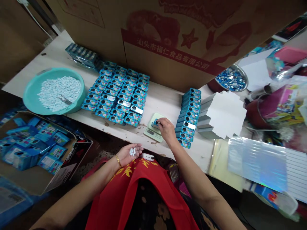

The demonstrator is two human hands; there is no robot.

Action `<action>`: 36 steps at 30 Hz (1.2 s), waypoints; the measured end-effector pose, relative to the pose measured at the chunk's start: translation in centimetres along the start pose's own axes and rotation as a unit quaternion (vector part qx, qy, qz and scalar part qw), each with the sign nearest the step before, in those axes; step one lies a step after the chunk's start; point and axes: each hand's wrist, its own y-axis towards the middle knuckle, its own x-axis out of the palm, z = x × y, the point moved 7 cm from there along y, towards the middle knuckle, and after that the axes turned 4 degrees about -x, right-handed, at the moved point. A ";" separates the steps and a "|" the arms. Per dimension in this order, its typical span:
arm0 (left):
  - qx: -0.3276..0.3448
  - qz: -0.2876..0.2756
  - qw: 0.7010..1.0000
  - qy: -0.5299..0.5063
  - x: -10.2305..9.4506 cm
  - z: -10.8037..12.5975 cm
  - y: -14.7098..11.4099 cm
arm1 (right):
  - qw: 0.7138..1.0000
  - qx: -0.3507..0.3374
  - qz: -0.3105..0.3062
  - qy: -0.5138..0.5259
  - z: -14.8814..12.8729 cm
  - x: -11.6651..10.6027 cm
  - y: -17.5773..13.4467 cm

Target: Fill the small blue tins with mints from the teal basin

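Note:
My left hand (127,154) lies palm up near the table's front edge, fingers cupped under a few small white candies (132,151). Over a small kitchen scale (153,135), the fingers of my right hand (166,128) are pinched together at a little blue tin (154,125). Whatever sits between those fingertips is hidden. The tin rests on the scale's plate, partly covered by the hand. Rows of blue tins (117,95) with dark round openings stand left of the scale, and another column of tins (189,118) stands to its right.
A turquoise basin (28,95) of white candies with a metal scoop is at the left. Below it, a carton (80,156) holds blue packs. A large cardboard box (153,68) walls the back. White card pieces (225,111) and a bowl (246,78) of shiny bits stand right.

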 end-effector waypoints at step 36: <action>0.058 0.050 0.996 -0.040 -0.3 2.1 0.0 | 0.996 0.061 0.048 -0.039 3.5 -4.2 -4.6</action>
